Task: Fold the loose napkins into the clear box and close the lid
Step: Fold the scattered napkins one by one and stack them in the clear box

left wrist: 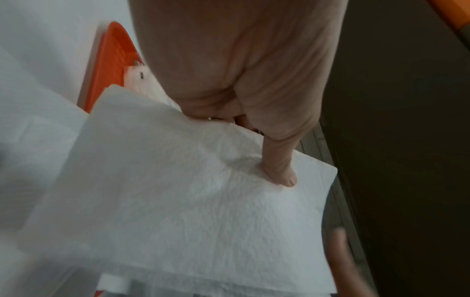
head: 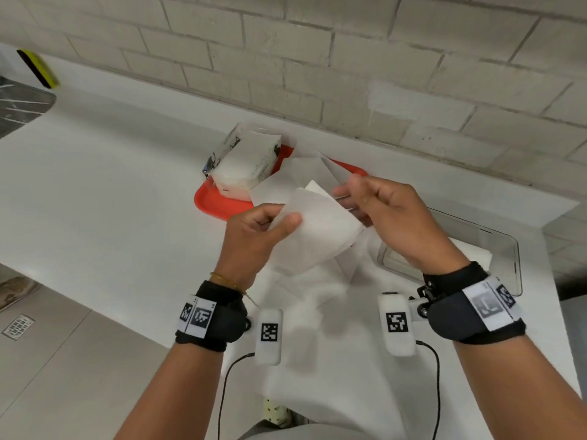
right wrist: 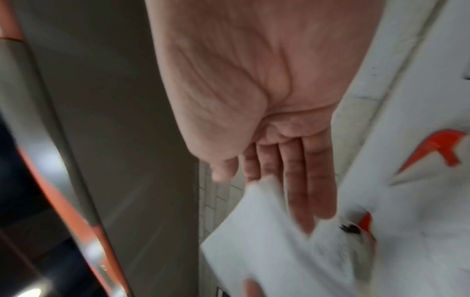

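A white napkin is held up above the counter. My left hand pinches its left edge between thumb and fingers. My right hand hovers at the napkin's right top corner with fingers straight; whether it touches the paper is unclear. The clear box sits on the counter to the right, partly hidden behind my right wrist, with a white napkin inside it. More loose napkins lie spread over the red tray and on the counter below my hands.
A wrapped pack of napkins rests on the red tray near the tiled wall. A yellow and black object lies at the far left. The white counter ends at its near edge over a tiled floor.
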